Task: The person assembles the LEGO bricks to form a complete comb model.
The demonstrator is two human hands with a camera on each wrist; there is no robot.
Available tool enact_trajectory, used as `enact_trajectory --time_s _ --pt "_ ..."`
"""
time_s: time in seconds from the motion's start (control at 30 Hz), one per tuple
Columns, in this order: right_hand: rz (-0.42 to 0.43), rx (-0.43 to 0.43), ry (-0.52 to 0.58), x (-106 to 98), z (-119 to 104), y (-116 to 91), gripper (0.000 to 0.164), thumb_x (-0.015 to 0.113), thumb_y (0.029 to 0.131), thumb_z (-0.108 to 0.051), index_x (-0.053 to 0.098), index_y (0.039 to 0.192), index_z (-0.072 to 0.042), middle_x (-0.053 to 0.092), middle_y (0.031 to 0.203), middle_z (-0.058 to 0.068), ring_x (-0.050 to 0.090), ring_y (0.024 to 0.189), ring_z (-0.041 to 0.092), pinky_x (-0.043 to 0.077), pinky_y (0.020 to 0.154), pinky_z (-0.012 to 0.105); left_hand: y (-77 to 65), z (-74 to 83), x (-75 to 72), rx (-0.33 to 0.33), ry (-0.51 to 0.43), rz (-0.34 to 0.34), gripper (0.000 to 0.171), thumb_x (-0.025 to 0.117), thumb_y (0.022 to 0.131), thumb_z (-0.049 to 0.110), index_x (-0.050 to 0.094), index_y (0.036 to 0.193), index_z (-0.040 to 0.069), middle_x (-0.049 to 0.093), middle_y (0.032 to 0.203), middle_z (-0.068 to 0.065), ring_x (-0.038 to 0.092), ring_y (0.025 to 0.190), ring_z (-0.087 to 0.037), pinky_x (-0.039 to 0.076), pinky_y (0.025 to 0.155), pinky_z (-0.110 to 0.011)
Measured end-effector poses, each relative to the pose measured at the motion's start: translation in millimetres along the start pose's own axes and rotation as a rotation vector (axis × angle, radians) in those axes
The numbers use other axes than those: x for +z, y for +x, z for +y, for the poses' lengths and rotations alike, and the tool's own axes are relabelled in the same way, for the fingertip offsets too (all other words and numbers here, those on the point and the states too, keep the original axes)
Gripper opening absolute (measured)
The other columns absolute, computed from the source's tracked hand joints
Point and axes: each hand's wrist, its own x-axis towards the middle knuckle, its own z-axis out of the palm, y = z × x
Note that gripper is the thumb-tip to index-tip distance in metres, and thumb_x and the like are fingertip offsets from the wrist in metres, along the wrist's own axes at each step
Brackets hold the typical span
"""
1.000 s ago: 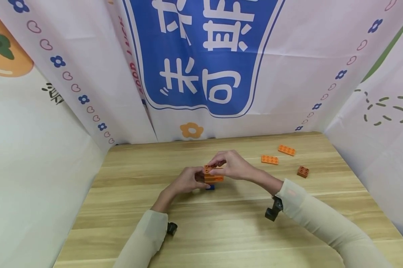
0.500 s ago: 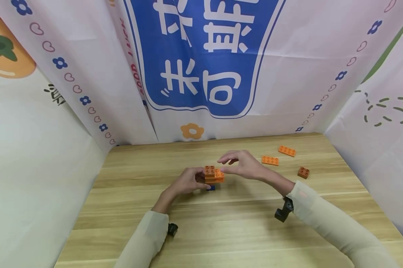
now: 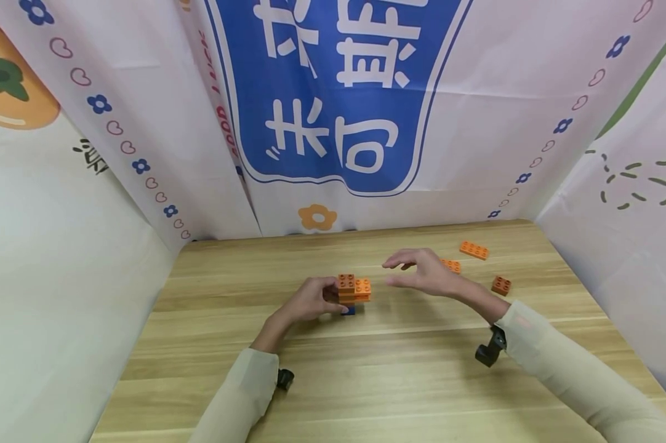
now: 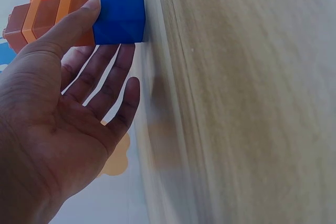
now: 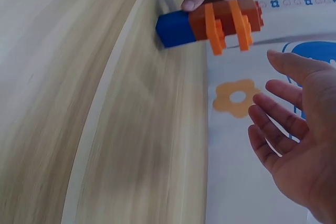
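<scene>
Your left hand (image 3: 309,298) grips the boxy, bumpy-topped block tower (image 3: 346,283) standing on the streaky wood table (image 3: 366,375), your right hand (image 3: 429,275) is loose and free near it, and the wrinkly cloth (image 3: 477,135) behind says 未来可期.

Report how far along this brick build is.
Done: a blue plastic block carries three reddish-brown plastic blocks, with thin orange plastic plates between them. In hand: the bare left hand grips this stack around its lower part; the bare right hand is apart from it, holding nothing. Probably left: two loose orange eight-stud plates and one loose reddish-brown four-stud block, unattached on the wood-grained table.
</scene>
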Motion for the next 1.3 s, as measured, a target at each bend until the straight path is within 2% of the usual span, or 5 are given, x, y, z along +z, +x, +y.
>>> enact_trajectory --time_s 0.3,0.53,0.9,1.3 --pt "0.01 -0.027 -0.078 -12 15 -13 0.036 0.089 0.088 -0.017 0.078 0.12 -0.005 0.077 0.12 0.01 0.072 0.109 0.032 0.059 0.091 0.054 0.1 -0.5 0.8 0.003 0.002 -0.003 0.026 0.089 0.088 0.013 0.071 0.106 0.007 0.074 0.106 -0.003 0.069 0.095 -0.013 0.06 0.086 -0.031" --pt "-0.003 0.021 -0.15 -23 28 -20 0.038 0.088 0.089 -0.021 0.078 0.122 -0.007 0.076 0.124 0.01 0.071 0.113 0.029 0.059 0.091 0.054 -0.3 -1.2 1.0 0.011 -0.004 -0.002 0.027 0.089 0.088 0.013 0.071 0.108 0.007 0.074 0.106 -0.003 0.069 0.095 -0.013 0.06 0.085 -0.03" --pt "-0.002 0.088 -0.206 -39 45 -29 0.042 0.09 0.087 -0.024 0.077 0.122 -0.004 0.074 0.126 0.015 0.07 0.117 0.035 0.058 0.097 0.056 -0.2 -3.2 0.7 0.008 -0.009 0.002 0.028 0.089 0.088 0.013 0.071 0.109 0.007 0.074 0.106 -0.003 0.07 0.095 -0.013 0.06 0.086 -0.03" --pt "0.024 0.064 -0.284 -48 74 -36 0.041 0.09 0.086 -0.017 0.077 0.119 0.002 0.075 0.122 0.018 0.071 0.116 0.039 0.058 0.096 0.056 0.3 -3.6 0.5 0.007 -0.018 0.002 0.029 0.089 0.088 0.013 0.072 0.111 0.007 0.074 0.106 -0.002 0.07 0.096 -0.013 0.06 0.087 -0.032"
